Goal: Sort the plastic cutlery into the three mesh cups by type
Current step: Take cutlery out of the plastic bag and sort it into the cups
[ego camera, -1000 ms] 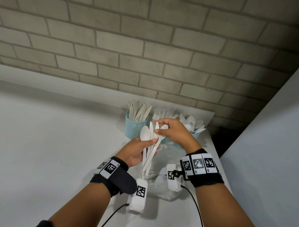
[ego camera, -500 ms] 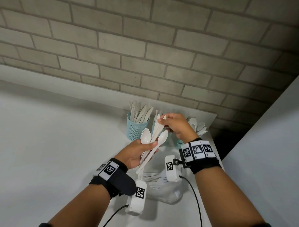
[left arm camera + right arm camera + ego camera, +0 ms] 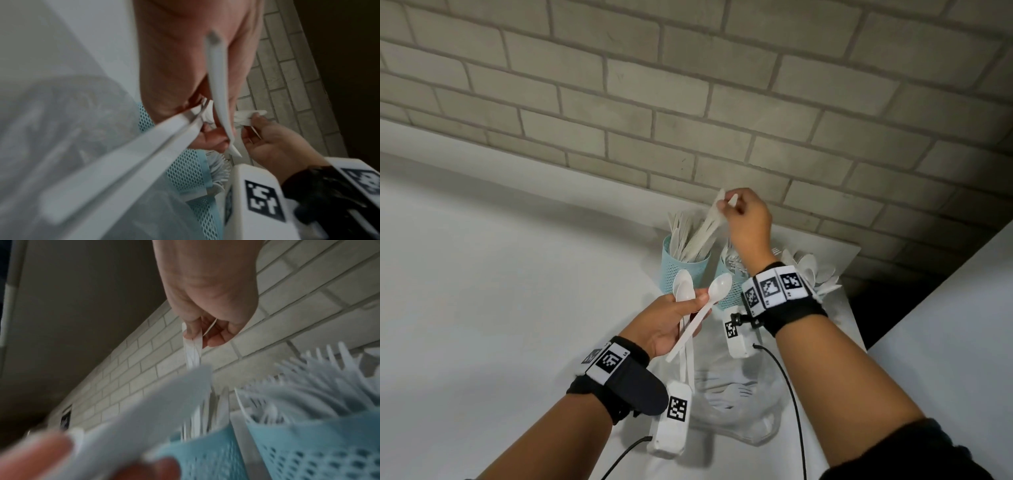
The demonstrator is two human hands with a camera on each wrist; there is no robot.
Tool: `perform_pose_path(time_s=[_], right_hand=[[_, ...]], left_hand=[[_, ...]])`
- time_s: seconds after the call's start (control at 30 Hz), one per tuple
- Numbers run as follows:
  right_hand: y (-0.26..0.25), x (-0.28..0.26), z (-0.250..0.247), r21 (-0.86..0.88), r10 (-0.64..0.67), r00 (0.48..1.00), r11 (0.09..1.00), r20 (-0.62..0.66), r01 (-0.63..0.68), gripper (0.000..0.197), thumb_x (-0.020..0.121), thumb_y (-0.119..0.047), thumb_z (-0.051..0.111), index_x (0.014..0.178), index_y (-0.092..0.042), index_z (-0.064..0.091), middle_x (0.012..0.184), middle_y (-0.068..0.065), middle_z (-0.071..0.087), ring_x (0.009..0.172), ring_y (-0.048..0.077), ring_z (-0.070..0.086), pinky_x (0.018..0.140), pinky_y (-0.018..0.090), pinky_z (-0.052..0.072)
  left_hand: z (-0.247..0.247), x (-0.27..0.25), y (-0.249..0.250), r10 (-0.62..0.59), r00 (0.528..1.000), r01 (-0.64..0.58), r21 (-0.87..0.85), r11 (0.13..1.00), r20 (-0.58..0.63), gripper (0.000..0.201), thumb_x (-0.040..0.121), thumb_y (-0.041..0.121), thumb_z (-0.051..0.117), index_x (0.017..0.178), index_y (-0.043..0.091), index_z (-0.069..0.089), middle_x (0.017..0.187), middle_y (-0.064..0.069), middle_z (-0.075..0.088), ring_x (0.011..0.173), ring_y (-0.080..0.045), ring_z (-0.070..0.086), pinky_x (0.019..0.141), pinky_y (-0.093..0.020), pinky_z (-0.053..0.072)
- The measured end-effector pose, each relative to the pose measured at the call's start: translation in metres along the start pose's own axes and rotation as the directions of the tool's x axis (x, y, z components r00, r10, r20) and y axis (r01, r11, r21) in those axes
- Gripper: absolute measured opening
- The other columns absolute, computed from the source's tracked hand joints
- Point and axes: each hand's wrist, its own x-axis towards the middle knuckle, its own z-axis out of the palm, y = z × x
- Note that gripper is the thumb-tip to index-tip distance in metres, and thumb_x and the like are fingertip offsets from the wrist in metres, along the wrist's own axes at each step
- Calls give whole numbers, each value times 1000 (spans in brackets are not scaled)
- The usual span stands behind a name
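Fingers (image 3: 726, 205) of my right hand (image 3: 748, 222) pinched two knives (image 3: 710, 224) by their upper ends, long axes slanting down-left into the left cup (image 3: 683, 262). My left hand (image 3: 671, 318) gripped three spoons (image 3: 688, 305), bowls up, handles down toward the tabletop (image 3: 482, 308). Only the right wrist view showed the forks (image 3: 312, 386) clearly.

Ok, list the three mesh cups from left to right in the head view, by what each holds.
Knife cup → fork cup → spoon cup, which is mostly hidden behind the right wrist.
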Motion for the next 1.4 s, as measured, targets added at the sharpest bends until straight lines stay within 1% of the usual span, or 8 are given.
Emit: perform_pose_path(time_s=[0.23,0.37,0.47,0.73,0.87,0.97,1.27,1.4], right_hand=[[21,-18,19,-382,90,898,920,431,91,6,85,-20,66,90,-17,65,72,-6,55,70,14,50,69,24,39],[6,-15,0,-265,41,944,963,328,51,33,84,-23,67,116,-14,61,108,3,64,99,15,56,86,25,44],[-5,-27,-24,-292,58,962,956,267,24,27,86,-24,65,110,-13,61,100,-1,61,91,11,54,82,24,45],[-2,-65,-65,-406,240,810,914,536,-2,32,85,-21,67,116,-15,64,117,0,61,104,15,56,91,29,45],[2,-78,-75,-281,188,829,959,527,-38,27,81,-10,70,107,-14,68,78,-10,60,66,-5,54,56,8,40],[1,-86,-76,-239,186,805,969,564,-57,29,79,-3,71,106,-10,67,64,-8,55,44,-8,50,45,6,35],[12,-96,-72,-252,209,808,965,551,-78,32,78,-11,73,109,-12,65,64,-11,50,51,-5,48,50,5,35],[19,-99,-68,-213,269,796,960,542,-179,29,79,-15,73,105,-14,59,81,-5,60,67,1,54,60,12,41]], left_hand=[[-6,2,-5,-29,999,29,-16,999,-39,8,86,9,64,93,8,66,68,-4,59,63,-13,51,48,-19,47],[-4,2,-3,-5,1000,4,-21,1000,-31,14,88,5,61,100,6,65,71,-4,56,64,-13,49,50,-20,46],[2,2,0,25,1000,-25,-38,999,3,18,90,3,57,107,5,63,67,-4,55,60,-12,49,48,-19,46],[24,-2,-1,47,991,-50,18,999,129,15,94,14,53,100,4,62,68,-3,64,59,-11,59,54,-21,51],[31,-9,-3,-2,980,-17,96,995,197,32,98,31,42,106,9,62,95,-9,72,79,-18,70,71,-28,56],[34,-12,-4,-14,977,-17,143,990,212,40,98,42,34,110,16,61,96,-10,70,77,-20,70,71,-31,56],[43,-15,-14,-80,966,56,105,993,246,59,88,65,24,103,22,61,66,-1,50,52,-10,45,55,-22,48],[44,-12,-15,-116,962,109,43,993,247,71,81,76,19,102,23,61,64,-1,48,40,-4,31,44,-15,38]])
